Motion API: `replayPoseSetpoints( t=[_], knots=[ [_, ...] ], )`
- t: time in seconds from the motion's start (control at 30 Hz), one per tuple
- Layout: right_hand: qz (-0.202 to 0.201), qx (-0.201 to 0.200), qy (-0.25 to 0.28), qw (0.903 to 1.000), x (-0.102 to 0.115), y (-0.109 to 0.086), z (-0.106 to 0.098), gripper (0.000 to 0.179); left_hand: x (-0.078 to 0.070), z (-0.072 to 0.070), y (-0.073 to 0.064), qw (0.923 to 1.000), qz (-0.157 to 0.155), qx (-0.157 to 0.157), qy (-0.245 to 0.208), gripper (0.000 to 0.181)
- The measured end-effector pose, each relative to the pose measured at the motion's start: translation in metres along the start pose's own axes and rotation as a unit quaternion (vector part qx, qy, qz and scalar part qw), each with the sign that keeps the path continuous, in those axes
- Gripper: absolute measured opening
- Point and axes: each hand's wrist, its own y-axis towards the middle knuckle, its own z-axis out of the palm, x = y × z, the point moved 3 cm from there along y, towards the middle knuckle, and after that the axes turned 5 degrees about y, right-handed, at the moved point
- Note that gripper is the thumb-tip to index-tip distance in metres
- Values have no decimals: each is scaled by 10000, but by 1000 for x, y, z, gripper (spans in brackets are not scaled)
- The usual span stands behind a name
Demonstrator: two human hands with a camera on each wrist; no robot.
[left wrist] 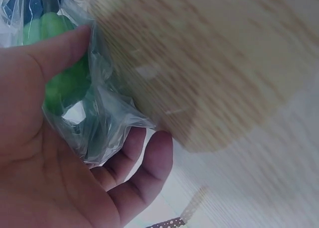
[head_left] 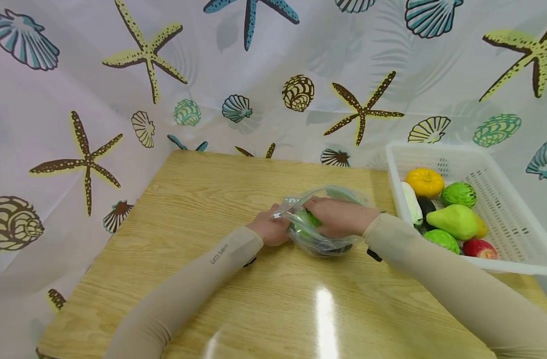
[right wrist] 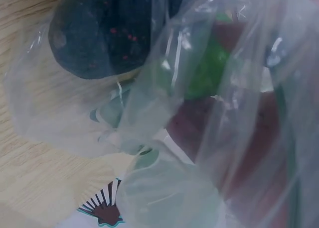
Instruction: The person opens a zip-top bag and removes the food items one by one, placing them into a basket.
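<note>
A clear plastic bag (head_left: pixel 324 244) lies on the wooden table with produce inside. At its left side my left hand (head_left: pixel 271 227) grips the plastic, the thumb (left wrist: pixel 70 46) lying over a lobed green pepper (left wrist: pixel 60 86) seen through the film. My right hand (head_left: pixel 338 217) reaches into the bag's mouth, and its fingers hold a bright green vegetable (right wrist: pixel 207 71) whose kind is blurred by the plastic. Low in the bag sits a dark, rounded vegetable (right wrist: pixel 102 36) with small red specks. Folds of plastic partly hide the right fingers.
To the right stands a white plastic basket (head_left: pixel 520 219) holding a yellow pumpkin (head_left: pixel 425 182), a green pear-shaped fruit (head_left: pixel 453 222), a red apple (head_left: pixel 479 248), knobbly green produce (head_left: pixel 458 194) and a white vegetable (head_left: pixel 411 202). Behind the table (head_left: pixel 201 199) hangs a shell-patterned curtain (head_left: pixel 264 80).
</note>
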Motion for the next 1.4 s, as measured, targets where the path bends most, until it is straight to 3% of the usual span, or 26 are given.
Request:
replayPoseSetpoints(
  t=[0.2,0.4,0.7,0.9,1.17,1.4],
  knots=[
    [-77,-182,-2,9998,-2,-4,-2,56,0,1,-1,9999,37,103,73,64],
    [-100,-698,-244,9972,-5,-16,-12,55,2,3,1,9998,-22,194,13,65],
    [-98,-1367,-386,9898,-2,-43,-34,55,2,3,3,10000,-13,-16,31,67],
    [-278,-1901,-11,9814,-2,-66,-48,57,2,5,5,10000,-25,20,92,64],
    [-114,-2355,637,9697,1,-102,-77,57,1,7,6,9999,-22,25,124,64],
    [-242,-2963,876,9508,-15,-135,-97,62,-1,4,3,9996,24,283,23,70]
  ],
)
